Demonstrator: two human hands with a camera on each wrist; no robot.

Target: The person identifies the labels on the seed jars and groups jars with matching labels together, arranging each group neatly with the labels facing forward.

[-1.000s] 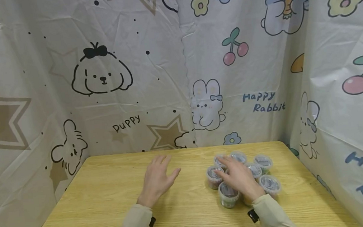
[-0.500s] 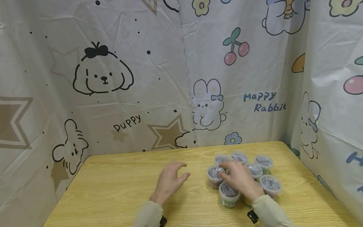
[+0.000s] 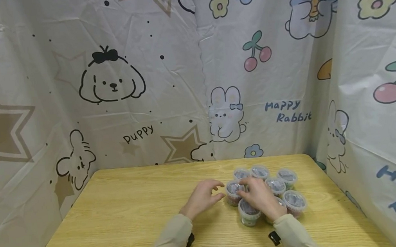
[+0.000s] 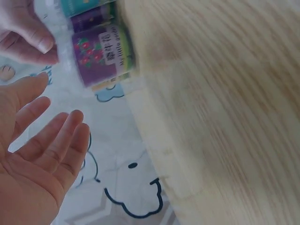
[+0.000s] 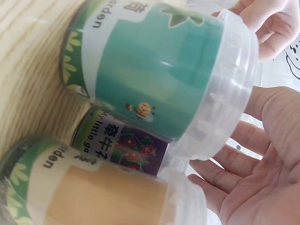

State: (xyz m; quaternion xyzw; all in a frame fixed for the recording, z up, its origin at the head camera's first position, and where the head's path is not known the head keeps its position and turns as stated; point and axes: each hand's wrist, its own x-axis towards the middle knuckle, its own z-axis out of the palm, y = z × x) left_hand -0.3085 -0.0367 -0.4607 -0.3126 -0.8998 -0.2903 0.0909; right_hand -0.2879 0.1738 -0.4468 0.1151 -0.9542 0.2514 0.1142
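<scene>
Several small plastic tubs with clear lids are grouped on the table's right side. My left hand [image 3: 202, 197], fingers apart and slightly bent, is just left of the leftmost tub [image 3: 234, 195]. In the left wrist view that hand [image 4: 42, 154] holds nothing, and a purple-labelled tub [image 4: 103, 54] lies beyond its fingertips. My right hand [image 3: 262, 196] hovers over the middle of the group, hiding part of it. In the right wrist view its fingers [image 5: 232, 161] spread loosely beside the lids of a teal-labelled tub [image 5: 154, 65] and an orange-labelled tub [image 5: 103, 192].
The wooden table [image 3: 122, 224] has its back edge against a printed cloth curtain [image 3: 173, 82], which also hangs at both sides. More tubs stand at the right, among them a front-right tub [image 3: 295, 202] and a back-right tub [image 3: 287, 177].
My left hand has moved right across the table to the leftmost tub, its fingers bending a little. My right hand has stayed over the group, its fingers drawn in slightly. The tubs have not moved.
</scene>
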